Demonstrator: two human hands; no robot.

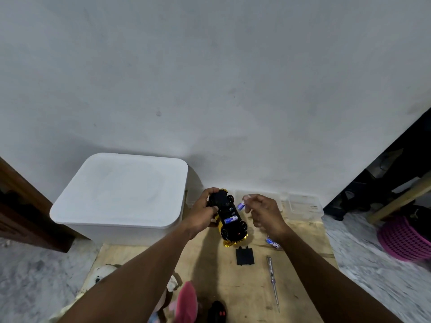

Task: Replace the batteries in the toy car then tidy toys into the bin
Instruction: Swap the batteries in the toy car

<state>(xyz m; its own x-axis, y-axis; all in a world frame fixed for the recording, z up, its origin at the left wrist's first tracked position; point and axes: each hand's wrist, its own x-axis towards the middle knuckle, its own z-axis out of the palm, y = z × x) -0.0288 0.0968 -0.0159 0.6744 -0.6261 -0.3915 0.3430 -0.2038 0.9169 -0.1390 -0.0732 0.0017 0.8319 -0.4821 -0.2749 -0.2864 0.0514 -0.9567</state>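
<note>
My left hand (202, 212) grips the yellow toy car (229, 217), held upside down above a wooden board (233, 280), black underside up. One blue-and-white battery (230, 219) lies in its open compartment. My right hand (263, 212) pinches another blue battery (241, 205) just right of the car. The black battery cover (245, 255) lies on the board below the car. A loose battery (271, 242) lies partly hidden under my right wrist. A white lidded bin (121, 194) stands to the left, its lid on.
A thin screwdriver (273, 283) lies on the board at the right. Soft toys, one cream (102, 273) and one pink (185, 304), and a black remote (217, 312) lie near the front edge. A clear plastic box (303, 207) sits against the wall; a pink basket (405, 238) stands at the right.
</note>
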